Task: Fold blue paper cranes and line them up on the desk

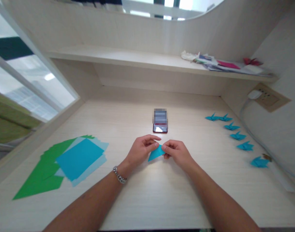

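Between my two hands is a small folded piece of blue paper (156,154), with a pointed corner toward the lower left. My left hand (143,147) pinches its upper left edge with the thumb, the index finger stretched above it. My right hand (176,150) grips the paper's right end between thumb and fingers. Just beyond my hands a phone (160,129) lies on the desk, its screen partly blurred. On the left rests a stack of blue paper sheets (81,158), overlapping a fan of green paper sheets (41,180).
Several folded blue paper cranes (237,136) stand in a line along the right side of the desk (147,203). A white charger (255,94) sits in the wall socket (270,98), its cable running down the right. Papers (224,65) lie on the shelf (137,57) above.
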A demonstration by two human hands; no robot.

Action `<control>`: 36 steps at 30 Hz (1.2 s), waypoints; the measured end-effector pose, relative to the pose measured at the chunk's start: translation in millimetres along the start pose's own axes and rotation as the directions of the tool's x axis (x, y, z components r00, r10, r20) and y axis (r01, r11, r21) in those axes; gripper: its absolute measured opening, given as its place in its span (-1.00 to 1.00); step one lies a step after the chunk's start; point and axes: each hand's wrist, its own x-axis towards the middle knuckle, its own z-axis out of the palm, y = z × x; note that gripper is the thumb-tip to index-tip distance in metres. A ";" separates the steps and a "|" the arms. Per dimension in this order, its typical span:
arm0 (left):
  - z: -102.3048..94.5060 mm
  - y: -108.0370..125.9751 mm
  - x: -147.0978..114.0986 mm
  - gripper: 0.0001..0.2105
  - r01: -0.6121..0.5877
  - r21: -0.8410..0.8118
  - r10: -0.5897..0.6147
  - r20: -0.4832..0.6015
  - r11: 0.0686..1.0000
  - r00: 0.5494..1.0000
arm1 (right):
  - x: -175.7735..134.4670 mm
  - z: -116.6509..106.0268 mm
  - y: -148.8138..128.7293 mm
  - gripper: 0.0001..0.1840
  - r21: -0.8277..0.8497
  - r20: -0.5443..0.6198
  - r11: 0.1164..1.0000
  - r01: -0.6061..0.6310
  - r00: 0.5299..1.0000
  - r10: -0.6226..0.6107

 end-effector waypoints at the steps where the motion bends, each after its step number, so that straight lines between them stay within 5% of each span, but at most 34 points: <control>1: -0.1 -0.4 0.1 -0.77 -0.002 -0.024 0.002 -0.009 1.000 1.000 | -0.4 0.2 -1.0 -0.70 0.012 -0.003 1.000 -0.002 1.000 0.002; 8: -10.4 -2.9 5.0 -0.70 -0.068 -0.153 0.048 -0.130 0.986 0.990 | -3.3 -1.7 -7.0 -0.71 0.039 -0.060 0.999 0.015 0.998 -0.012; 13: -3.9 0.3 3.2 -0.79 0.031 0.054 -0.030 -0.024 0.998 0.999 | -2.0 -2.9 -4.2 -0.70 0.021 -0.050 0.999 0.026 0.998 -0.025; 23: 3.2 2.0 -2.4 -0.81 -0.035 0.204 0.032 0.022 0.978 0.999 | -1.0 -1.1 -0.6 -0.81 -0.068 -0.028 0.995 0.068 0.997 -0.070; 32: 3.5 -0.8 -0.8 -0.83 0.004 0.179 -0.009 0.031 0.984 0.999 | -1.7 -3.8 -0.9 -0.82 -0.144 0.021 0.987 0.077 0.997 -0.074; 36: -4.3 -1.7 3.2 -0.81 0.005 0.149 0.003 -0.057 0.989 0.998 | -2.1 -9.6 -3.7 -0.81 -0.198 0.006 0.979 0.052 0.999 -0.052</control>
